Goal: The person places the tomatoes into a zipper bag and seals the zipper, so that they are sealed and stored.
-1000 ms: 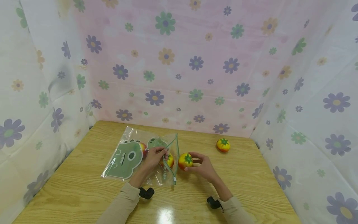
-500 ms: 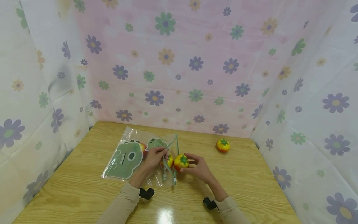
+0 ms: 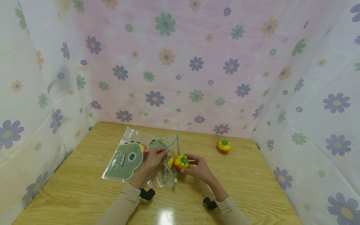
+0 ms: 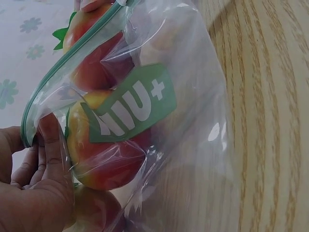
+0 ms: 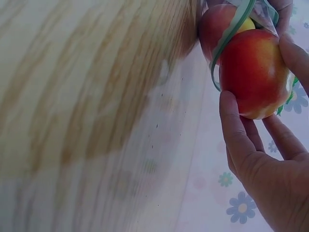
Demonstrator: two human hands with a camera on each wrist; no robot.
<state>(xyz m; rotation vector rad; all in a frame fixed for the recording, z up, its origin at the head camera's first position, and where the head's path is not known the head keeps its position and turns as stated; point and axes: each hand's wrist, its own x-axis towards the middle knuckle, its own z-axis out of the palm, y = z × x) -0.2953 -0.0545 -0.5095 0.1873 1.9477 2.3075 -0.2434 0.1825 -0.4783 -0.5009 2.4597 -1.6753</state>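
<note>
A clear zip bag [image 3: 134, 134] with green dinosaur prints lies on the table, its green-edged mouth spread towards the right. At that mouth my left hand [image 3: 154, 158] pinches the rim between thumb and fingers. My right hand [image 3: 200, 168] grips a yellow-red toy fruit [image 3: 181, 162] with a green leafy top, right in the bag's opening. Just inside, a second such fruit [image 4: 108, 159] touches or nearly touches it. Deeper in the bag, another reddish fruit [image 3: 144, 150] is partly hidden by the print and my left hand.
One more yellow-red fruit [image 3: 223, 146] with a green top sits at the back right of the wooden table [image 3: 239, 181]. Flower-patterned curtains [image 3: 180, 62] enclose the table at the back and both sides.
My right hand has moved left with the fruit, from just outside the bag's mouth into the opening, against the fruit inside. The left hand has stayed at the rim.
</note>
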